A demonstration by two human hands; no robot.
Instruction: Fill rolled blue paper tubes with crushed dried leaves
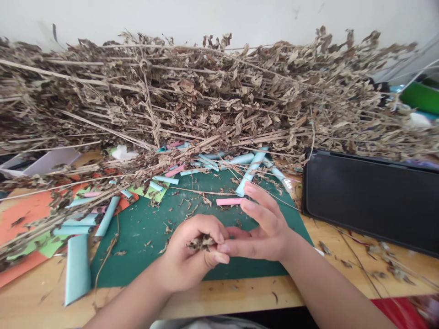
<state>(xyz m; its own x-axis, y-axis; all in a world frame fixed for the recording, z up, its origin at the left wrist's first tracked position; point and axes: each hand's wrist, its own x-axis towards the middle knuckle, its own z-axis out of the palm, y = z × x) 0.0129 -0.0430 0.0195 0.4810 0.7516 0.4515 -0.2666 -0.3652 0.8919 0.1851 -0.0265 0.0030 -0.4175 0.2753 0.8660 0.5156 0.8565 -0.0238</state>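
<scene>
My left hand (194, 249) is closed round a small wad of dried leaves (201, 242), its thumb and forefinger curled over them. Crumbled brown bits show inside the fist; the rest is hidden by the fingers. Close against it, my right hand (262, 226) has its upper fingers stretched out and apart, while its thumb touches the left fingertips. Its lower fingers are partly hidden behind the left hand. Both hands are above a green mat (137, 260) strewn with leaf crumbs. Just beyond them lies a thin pink paper tube (229, 201).
A large heap of dried leafy stalks (206, 91) fills the back. Blue paper tubes (252, 170) lie along its front, with more at left, beside a flattened blue paper roll (77, 269). A dark tablet (370, 201) stands at right. Orange paper (25, 217) lies at left.
</scene>
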